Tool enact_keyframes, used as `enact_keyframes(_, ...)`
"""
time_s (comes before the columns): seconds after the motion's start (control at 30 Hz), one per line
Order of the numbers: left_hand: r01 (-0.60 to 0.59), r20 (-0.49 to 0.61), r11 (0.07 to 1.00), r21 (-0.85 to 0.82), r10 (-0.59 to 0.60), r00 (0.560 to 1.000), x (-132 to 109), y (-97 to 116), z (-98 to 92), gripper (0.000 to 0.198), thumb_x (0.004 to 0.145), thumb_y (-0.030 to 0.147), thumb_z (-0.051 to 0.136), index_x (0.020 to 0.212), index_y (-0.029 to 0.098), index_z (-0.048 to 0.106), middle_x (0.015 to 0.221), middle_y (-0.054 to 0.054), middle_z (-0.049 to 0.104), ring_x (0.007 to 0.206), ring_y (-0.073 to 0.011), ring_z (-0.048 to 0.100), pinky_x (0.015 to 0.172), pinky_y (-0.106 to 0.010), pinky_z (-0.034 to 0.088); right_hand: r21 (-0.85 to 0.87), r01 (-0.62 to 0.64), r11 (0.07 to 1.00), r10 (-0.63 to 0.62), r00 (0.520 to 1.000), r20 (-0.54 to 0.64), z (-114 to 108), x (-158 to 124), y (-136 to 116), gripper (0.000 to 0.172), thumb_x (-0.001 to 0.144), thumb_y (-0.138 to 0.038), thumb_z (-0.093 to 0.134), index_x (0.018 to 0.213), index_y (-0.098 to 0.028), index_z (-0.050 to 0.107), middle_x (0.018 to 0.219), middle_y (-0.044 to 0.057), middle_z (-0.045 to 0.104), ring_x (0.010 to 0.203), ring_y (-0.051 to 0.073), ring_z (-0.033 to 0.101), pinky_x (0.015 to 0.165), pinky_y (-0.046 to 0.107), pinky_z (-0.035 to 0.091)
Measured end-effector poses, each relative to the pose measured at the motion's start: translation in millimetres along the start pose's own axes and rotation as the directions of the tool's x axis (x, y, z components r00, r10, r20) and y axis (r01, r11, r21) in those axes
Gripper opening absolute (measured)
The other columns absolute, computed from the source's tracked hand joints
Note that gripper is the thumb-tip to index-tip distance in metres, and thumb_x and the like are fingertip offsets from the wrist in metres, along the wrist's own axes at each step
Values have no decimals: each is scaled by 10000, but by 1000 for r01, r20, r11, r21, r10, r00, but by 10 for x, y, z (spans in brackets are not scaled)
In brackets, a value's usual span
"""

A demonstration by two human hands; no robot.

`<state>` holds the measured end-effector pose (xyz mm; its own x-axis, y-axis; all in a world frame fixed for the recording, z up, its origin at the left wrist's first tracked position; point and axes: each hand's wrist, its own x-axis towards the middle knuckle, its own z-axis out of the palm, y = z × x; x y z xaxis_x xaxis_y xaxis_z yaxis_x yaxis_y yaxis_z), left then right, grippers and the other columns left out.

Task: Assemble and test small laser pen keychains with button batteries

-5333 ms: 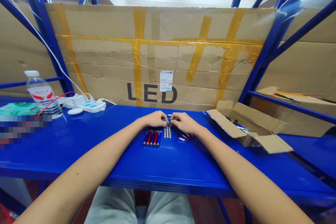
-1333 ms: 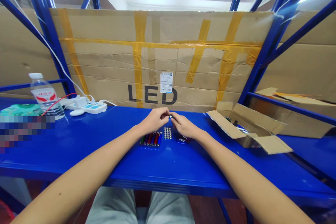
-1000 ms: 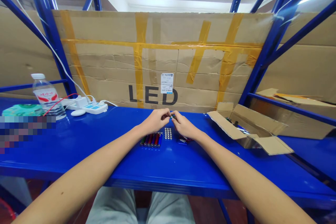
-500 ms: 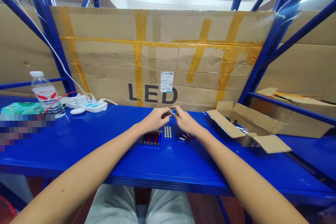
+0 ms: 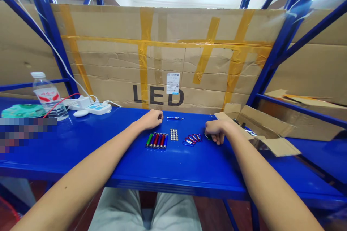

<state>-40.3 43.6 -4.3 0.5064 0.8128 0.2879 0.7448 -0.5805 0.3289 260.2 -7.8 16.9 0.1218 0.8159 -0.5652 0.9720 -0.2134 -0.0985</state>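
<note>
My left hand rests on the blue table, fingers curled in, with nothing showing in them. Just right of it lies a blue mini flashlight with a short cord or clip at one end. My right hand is closed at the table surface, pinching a small dark green carabiner, mostly hidden by the fingers. Between the hands, several red and blue carabiners lie overlapping. Button cells stand in neat rows beside them. Nearer my left forearm, green, purple, red and blue mini flashlights lie side by side.
An open cardboard box with small parts inside stands at the right. At the left are a water bottle, a power strip and a green packet. A large taped cardboard sheet closes off the back.
My hands were together over a small green item and have parted. The right moved right, past the carabiners; the left drew back left. The blue flashlight between them now shows.
</note>
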Motion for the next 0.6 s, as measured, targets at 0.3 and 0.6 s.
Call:
enact_keyframes(0.3,21,42,1000,20,-22,999,-26,23,-28,130,737,189,548,827,178,641,845,-60,681,755,-177,596,679,-274,419,-135,289,948,-313,925,-216,-53,32,113,438,608,-56,661,993,-264,643,559,-47,575,473,123,539,438,207,376)
enact_keyframes(0.6,26,52,1000,13,-27,998,-31,46,-38,115,738,187,547,817,179,631,843,-57,683,756,-176,595,683,-273,419,-9,268,963,-267,956,-122,-56,36,106,101,608,-90,641,616,-190,628,513,4,604,518,143,582,477,214,401)
